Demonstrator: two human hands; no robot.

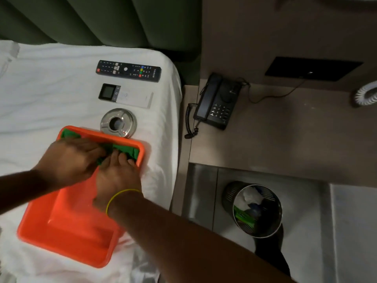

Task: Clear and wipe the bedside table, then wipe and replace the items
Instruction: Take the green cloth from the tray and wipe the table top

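Observation:
An orange plastic basin [67, 237] sits on the white bed, with a green cloth [130, 152] bunched at its far end. Both hands are inside it: my left hand [71, 160] and my right hand [117, 176] press and grip the cloth together. A yellow band circles my right wrist. Beyond the basin on the sheet lie a round metal ashtray [118, 123], a white air-conditioner remote [126, 96] and a black TV remote [128, 70]. A black corded telephone [219, 101] stands on the brown bedside table [285, 129] to the right.
A green padded headboard [102, 19] runs behind the bed [40, 88]. A dark wall panel [312, 68] with a cable sits above the table, and a white coiled object [365, 97] is at its right edge. A black mesh waste bin [255, 209] with rubbish stands on the floor below.

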